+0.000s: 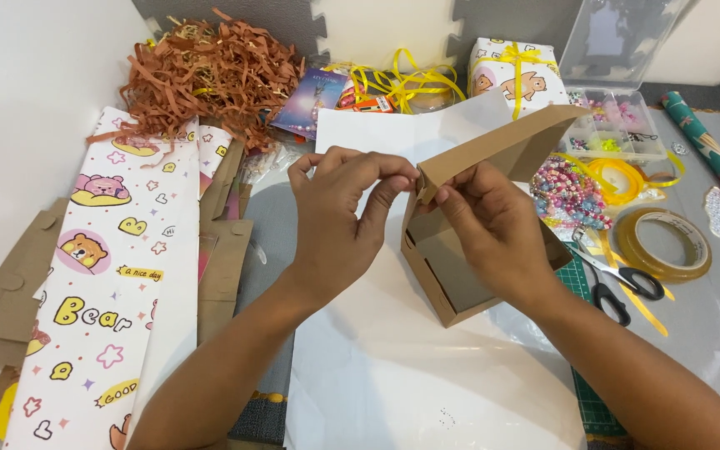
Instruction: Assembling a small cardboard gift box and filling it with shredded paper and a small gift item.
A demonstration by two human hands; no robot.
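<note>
Folding corner flap | brown cardboard box with hinged lid (pixel 460 275) between both hands over white paper sheet (pixel 427 375) | left hand (pixel 339 212) fingers pinched on lid corner | right hand (pixel 493 225) fingers clasp the box wall | next, likely: tuck flap squarely

I see a white wall (pixel 27 58) along the left edge, grey foam mats (pixel 502 21) propped at the far edge, and even, soft light.

Both forearms are seen bare to the bottom edge of the frame; no sleeves are worn. The left hand (pixel 339 217) and right hand (pixel 493 229) are bare, with short, unpainted nails.
</note>
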